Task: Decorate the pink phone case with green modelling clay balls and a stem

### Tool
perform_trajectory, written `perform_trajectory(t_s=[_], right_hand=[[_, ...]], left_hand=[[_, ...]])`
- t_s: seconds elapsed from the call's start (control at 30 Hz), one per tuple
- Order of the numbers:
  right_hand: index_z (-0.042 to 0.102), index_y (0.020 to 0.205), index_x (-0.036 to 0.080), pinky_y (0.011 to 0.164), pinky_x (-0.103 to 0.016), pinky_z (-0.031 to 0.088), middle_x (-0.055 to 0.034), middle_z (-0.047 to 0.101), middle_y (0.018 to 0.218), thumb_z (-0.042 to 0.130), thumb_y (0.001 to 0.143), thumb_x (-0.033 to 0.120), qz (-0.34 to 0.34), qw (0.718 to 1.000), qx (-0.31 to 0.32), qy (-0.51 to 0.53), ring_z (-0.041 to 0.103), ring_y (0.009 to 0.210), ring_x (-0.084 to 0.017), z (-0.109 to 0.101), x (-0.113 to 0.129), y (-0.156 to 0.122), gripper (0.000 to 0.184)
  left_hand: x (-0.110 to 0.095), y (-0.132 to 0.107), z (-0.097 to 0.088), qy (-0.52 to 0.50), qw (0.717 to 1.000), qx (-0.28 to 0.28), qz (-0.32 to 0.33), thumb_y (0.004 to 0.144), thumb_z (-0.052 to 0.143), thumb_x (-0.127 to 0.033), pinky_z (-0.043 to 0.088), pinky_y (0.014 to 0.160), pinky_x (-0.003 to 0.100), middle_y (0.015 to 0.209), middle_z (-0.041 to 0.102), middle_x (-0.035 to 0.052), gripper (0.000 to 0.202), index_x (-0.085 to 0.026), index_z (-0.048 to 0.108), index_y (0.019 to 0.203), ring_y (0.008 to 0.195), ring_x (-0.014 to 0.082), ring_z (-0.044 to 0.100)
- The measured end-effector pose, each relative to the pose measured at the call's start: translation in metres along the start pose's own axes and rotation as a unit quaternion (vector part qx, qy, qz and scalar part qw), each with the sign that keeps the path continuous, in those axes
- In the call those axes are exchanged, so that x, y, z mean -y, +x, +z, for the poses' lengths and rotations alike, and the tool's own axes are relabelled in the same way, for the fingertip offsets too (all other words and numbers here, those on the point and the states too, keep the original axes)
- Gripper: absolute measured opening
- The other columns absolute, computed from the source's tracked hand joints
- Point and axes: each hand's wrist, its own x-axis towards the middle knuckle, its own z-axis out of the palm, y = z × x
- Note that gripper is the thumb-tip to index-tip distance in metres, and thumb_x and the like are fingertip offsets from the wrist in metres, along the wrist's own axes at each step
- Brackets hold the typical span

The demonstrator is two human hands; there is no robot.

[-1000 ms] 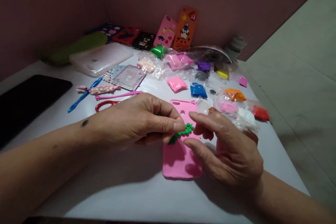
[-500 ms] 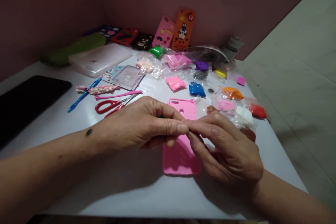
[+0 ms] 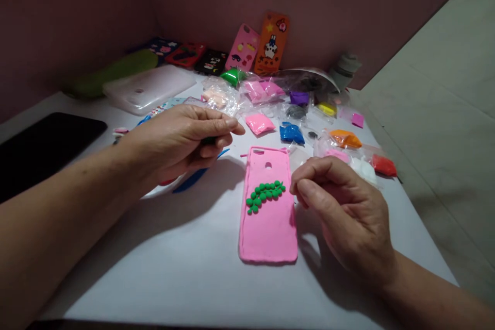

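Observation:
A pink phone case (image 3: 268, 221) lies flat on the white table (image 3: 185, 263), with a cluster of small green clay balls (image 3: 265, 193) stuck across its upper half. My left hand (image 3: 181, 139) hovers left of the case, fingers curled around a dark green lump of clay (image 3: 209, 140). To the case's right, my right hand (image 3: 340, 206) has thumb and forefinger pinched together; whether anything is in the pinch is too small to make out.
Bags of coloured clay (image 3: 292, 133) crowd the table behind the case. Decorated phone cases (image 3: 273, 44) lean on the back wall. A clear plastic case (image 3: 149, 87), a black slab (image 3: 42, 147) and a blue tool (image 3: 197, 175) lie to the left.
Both hands have drawn apart from above the pink case, uncovering the green balls. My left hand rose and moved left, now covering the scissors; my right hand pulled back to the right.

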Motion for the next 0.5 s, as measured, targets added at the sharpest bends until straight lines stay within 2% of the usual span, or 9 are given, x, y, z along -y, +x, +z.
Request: perform_trajectory(t_s=[0.17,0.3,0.5], right_hand=[[0.061,0.072,0.021,0.057,-0.023,0.049,0.0035,0.058,0.065,0.060,0.100,0.018,-0.001,1.000,0.027,-0.016,0.054,0.060,-0.010,-0.001,0.001,0.002,0.028],[0.069,0.082,0.020,0.054,-0.023,0.052,0.0023,0.067,0.070,0.069,0.089,0.007,-0.022,0.999,0.029,-0.018,0.059,0.059,-0.011,0.004,-0.002,0.002,0.015],[0.070,0.091,0.019,0.063,-0.024,0.058,0.0001,0.071,0.077,0.065,0.087,0.000,-0.064,0.997,0.040,0.005,0.066,0.069,-0.013,0.003,-0.005,0.004,0.020]], left_hand=[[0.013,0.008,-0.004,-0.044,0.999,0.021,-0.005,0.090,0.067,-0.010,0.030,0.032,0.011,0.045,0.048,-0.0026,0.030,-0.015,0.073,0.062,0.034,0.0044,0.038],[0.023,0.014,-0.013,-0.052,0.997,0.064,-0.002,0.082,0.074,-0.015,0.028,0.034,0.011,0.052,0.052,-0.0010,0.016,-0.016,0.077,0.067,0.041,0.0052,0.039],[0.030,0.017,-0.019,-0.049,0.996,0.079,-0.001,0.081,0.082,-0.025,0.027,0.037,0.012,0.056,0.053,-0.0022,0.015,-0.017,0.076,0.071,0.043,0.0039,0.036]])
